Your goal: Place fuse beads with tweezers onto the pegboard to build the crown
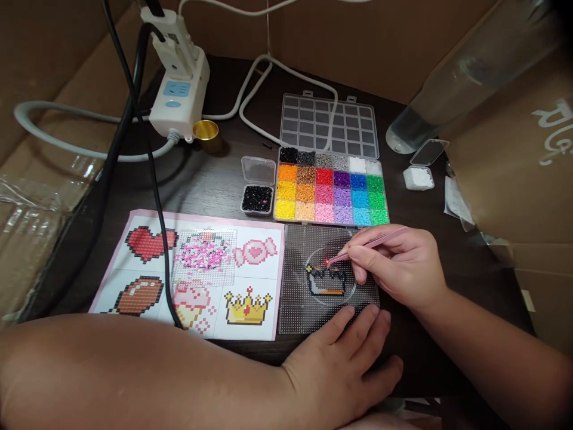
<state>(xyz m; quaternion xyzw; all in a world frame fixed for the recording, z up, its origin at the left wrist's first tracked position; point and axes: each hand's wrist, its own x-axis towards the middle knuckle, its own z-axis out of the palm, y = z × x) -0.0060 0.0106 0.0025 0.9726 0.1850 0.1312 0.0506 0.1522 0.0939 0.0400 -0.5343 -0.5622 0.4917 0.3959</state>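
Observation:
Pink tweezers (pixel 376 240) are pinched in my right hand (pixel 398 266), their tips at a red bead (pixel 326 262) above a partly filled crown of beads (pixel 326 282). That crown has a black outline, with grey and orange inside and a yellow cluster at its left point. It lies on a clear pegboard (pixel 298 316). My left hand (pixel 347 352) rests with spread fingers on the board's lower edge, holding nothing. A pattern sheet (pixel 250 280) with a printed crown lies to the left, a smaller pegboard (pixel 206 257) with pink and white beads on it.
Behind the board stand a sorted bead case (pixel 333 186) and a small box of black beads (pixel 257 199). White beads (pixel 419 177) sit at right near a clear bottle (pixel 416 128). A power strip (pixel 179 95), cables and a gold cup (pixel 208 136) are at back left.

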